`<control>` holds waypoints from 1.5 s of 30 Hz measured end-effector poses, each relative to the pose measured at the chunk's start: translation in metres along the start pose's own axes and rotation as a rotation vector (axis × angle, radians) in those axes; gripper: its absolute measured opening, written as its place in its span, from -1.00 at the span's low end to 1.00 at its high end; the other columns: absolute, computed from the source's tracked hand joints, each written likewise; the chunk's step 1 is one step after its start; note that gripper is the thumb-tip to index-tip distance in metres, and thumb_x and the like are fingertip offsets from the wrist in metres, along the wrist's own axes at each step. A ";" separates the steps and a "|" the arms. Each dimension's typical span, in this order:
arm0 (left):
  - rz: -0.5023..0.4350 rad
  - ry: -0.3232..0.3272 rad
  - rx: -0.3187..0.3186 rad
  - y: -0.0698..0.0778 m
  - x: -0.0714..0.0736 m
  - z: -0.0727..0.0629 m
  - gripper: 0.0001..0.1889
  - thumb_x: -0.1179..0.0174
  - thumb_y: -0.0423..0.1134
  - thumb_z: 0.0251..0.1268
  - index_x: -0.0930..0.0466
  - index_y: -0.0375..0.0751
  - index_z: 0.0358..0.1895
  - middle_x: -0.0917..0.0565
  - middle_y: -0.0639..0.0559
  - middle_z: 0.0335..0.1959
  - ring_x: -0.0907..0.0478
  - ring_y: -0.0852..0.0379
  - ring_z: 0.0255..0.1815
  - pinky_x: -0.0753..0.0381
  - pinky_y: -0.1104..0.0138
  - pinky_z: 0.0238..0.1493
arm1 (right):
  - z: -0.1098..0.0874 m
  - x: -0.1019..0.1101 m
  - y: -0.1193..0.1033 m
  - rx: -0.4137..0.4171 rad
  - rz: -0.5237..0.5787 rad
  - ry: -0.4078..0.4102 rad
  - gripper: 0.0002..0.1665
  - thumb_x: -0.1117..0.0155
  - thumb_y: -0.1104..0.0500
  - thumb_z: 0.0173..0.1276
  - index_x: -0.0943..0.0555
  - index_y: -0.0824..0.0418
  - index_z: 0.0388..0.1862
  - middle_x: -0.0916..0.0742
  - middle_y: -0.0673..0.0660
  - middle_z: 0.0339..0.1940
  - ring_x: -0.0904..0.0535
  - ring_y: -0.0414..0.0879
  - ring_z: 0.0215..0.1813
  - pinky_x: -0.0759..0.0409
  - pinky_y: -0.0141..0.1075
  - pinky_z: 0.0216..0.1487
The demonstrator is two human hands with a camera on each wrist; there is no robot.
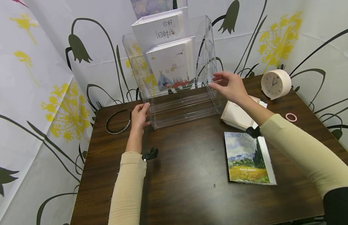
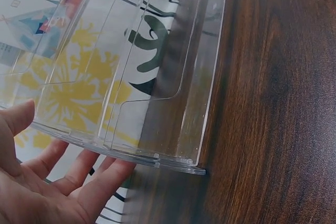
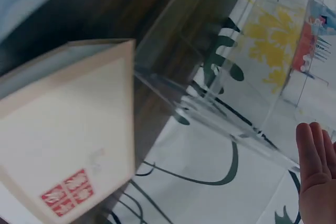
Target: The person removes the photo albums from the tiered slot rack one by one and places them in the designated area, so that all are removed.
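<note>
A clear stepped acrylic rack [image 1: 188, 117] stands at the back of the dark table. My left hand [image 1: 139, 116] touches its lower left side; in the left wrist view the fingers [image 2: 107, 184] lie fairly straight along the side panel's edge. Beside the rack's right side is my right hand [image 1: 231, 87], its fingers extended and nothing held; whether they touch the panel I cannot tell. On the rack's tiers stand a small white illustrated book [image 1: 172, 67], a thicker white book [image 1: 159, 31] behind it, and a painted-cover album [image 1: 154, 7] at the top, partly out of view.
Right of the rack lies a cream book [image 1: 238, 114], partly behind my right forearm, with a photo album [image 1: 245, 159] nearer me. A white round clock [image 1: 276, 84] and a pink ring [image 1: 291, 117] are farther right. A dark headband [image 1: 118, 132] lies at the left.
</note>
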State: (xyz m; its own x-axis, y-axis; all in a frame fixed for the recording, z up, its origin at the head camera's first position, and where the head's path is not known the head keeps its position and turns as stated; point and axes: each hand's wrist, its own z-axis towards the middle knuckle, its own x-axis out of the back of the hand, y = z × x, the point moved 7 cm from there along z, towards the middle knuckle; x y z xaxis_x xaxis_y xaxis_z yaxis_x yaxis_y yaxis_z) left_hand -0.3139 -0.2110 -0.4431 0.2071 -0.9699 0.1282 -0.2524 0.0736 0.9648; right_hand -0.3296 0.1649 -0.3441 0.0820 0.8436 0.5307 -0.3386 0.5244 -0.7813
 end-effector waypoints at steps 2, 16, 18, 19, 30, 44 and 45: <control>0.005 0.005 0.001 0.001 0.000 0.000 -0.46 -0.13 0.09 0.43 -0.39 -0.17 0.29 -0.45 -0.16 0.26 -0.50 -0.14 0.18 -0.52 -0.12 0.11 | 0.014 -0.005 -0.008 -0.003 0.023 0.004 -0.38 -0.45 0.05 0.28 -0.54 0.23 0.27 -0.71 0.17 0.07 -0.67 -0.01 0.04 -0.62 -0.22 -0.03; 0.016 -0.002 0.012 0.000 0.002 -0.001 -0.43 -0.13 0.13 0.41 -0.37 -0.14 0.30 -0.46 -0.11 0.25 -0.48 -0.11 0.20 -0.53 -0.10 0.11 | 0.068 -0.030 -0.041 -0.147 -0.020 0.015 -0.06 -0.45 -0.10 0.24 -0.26 0.11 0.51 -0.45 0.02 0.44 -0.36 -0.19 0.39 -0.39 -0.38 0.28; 0.012 -0.002 0.013 0.000 0.002 -0.001 -0.44 -0.13 0.13 0.41 -0.37 -0.15 0.30 -0.45 -0.12 0.25 -0.48 -0.12 0.20 -0.52 -0.11 0.12 | 0.072 -0.033 -0.043 -0.172 -0.021 0.005 -0.02 -0.44 -0.11 0.25 -0.21 0.09 0.54 -0.42 0.02 0.46 -0.34 -0.17 0.42 -0.37 -0.36 0.31; 0.013 -0.001 0.013 0.001 0.002 -0.001 -0.44 -0.12 0.13 0.42 -0.37 -0.15 0.31 -0.45 -0.12 0.26 -0.48 -0.12 0.20 -0.51 -0.11 0.12 | 0.073 -0.036 -0.043 -0.185 -0.019 -0.005 -0.01 -0.43 -0.11 0.26 -0.18 0.08 0.56 -0.39 0.01 0.48 -0.32 -0.16 0.43 -0.35 -0.35 0.33; 0.016 0.000 0.017 0.001 0.001 -0.001 -0.44 -0.11 0.12 0.43 -0.37 -0.14 0.32 -0.45 -0.10 0.26 -0.48 -0.10 0.22 -0.51 -0.11 0.13 | 0.081 -0.046 -0.045 -0.256 0.029 -0.007 0.03 -0.44 -0.04 0.26 -0.09 0.02 0.58 -0.42 0.02 0.44 -0.32 -0.11 0.44 -0.34 -0.34 0.33; 0.030 0.012 0.017 0.000 0.000 0.000 -0.45 -0.12 0.13 0.42 -0.39 -0.13 0.30 -0.47 -0.10 0.24 -0.50 -0.09 0.18 -0.53 -0.10 0.10 | 0.079 -0.048 -0.044 -0.229 0.059 0.010 -0.27 -0.48 0.02 0.21 -0.39 0.13 0.30 -0.57 0.05 0.20 -0.52 -0.13 0.23 -0.51 -0.34 0.16; 0.033 0.013 0.017 0.000 0.000 0.000 -0.45 -0.12 0.13 0.42 -0.39 -0.13 0.30 -0.47 -0.10 0.24 -0.50 -0.09 0.18 -0.54 -0.09 0.09 | 0.079 -0.048 -0.044 -0.221 0.074 0.011 -0.27 -0.48 0.03 0.21 -0.38 0.14 0.30 -0.58 0.05 0.20 -0.53 -0.12 0.22 -0.52 -0.34 0.14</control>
State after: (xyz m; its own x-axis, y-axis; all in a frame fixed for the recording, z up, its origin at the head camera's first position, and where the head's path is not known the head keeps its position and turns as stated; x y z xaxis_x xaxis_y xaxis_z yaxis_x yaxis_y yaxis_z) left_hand -0.3138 -0.2110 -0.4434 0.2105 -0.9639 0.1629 -0.2754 0.1014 0.9560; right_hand -0.3924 0.0920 -0.3096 0.0747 0.8814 0.4665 -0.1302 0.4724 -0.8717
